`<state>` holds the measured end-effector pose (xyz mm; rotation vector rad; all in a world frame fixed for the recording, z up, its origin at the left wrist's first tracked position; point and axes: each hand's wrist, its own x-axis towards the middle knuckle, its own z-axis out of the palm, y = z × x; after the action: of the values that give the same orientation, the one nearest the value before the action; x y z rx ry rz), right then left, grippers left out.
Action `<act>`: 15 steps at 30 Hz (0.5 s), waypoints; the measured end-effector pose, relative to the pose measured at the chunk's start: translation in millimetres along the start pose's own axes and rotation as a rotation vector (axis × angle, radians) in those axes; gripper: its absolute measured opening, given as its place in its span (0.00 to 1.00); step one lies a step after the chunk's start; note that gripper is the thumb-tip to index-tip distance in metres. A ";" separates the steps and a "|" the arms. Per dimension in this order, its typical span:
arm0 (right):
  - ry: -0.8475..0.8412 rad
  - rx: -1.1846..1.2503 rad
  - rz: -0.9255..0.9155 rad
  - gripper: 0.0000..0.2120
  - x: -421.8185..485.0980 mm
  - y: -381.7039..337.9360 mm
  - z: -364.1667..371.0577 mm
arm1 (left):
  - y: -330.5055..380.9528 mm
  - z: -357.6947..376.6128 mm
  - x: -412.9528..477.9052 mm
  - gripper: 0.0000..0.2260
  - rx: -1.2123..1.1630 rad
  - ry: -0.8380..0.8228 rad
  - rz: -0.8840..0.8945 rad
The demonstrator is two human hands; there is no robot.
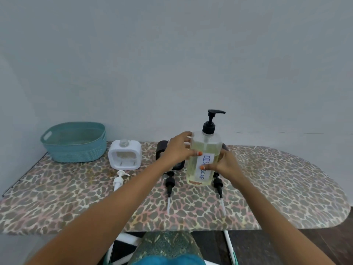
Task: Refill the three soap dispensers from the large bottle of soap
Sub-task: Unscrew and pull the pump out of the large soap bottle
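Observation:
A large clear bottle of yellowish soap [205, 148] with a black pump top and a white label stands upright in the middle of the table. My left hand [178, 150] grips its upper left side. My right hand [222, 165] holds its lower right side, thumb on the label. A white square dispenser [125, 155] stands open-necked to the left, its white pump [119, 179] lying in front of it. A black dispenser [162, 148] is partly hidden behind my left hand. Another dark dispenser [225, 147] peeks out behind the bottle. Two black pumps [170, 183] [218, 185] lie on the table.
A teal woven basket [74, 142] sits at the far left corner. The table is an ironing board with a leopard-print cover [277, 188], rounded at its right end. A plain wall stands right behind it. My patterned clothing shows at the bottom edge.

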<state>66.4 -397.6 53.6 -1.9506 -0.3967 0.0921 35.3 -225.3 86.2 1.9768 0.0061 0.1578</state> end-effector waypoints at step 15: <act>-0.097 -0.126 0.030 0.25 -14.6 35.4 24.4 | -45.3 11.4 -23.5 0.30 -0.056 -0.030 -0.040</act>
<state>54.9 -393.2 9.9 -2.0824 -0.4460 0.1862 16.5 -219.4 37.7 1.9214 0.0215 0.1013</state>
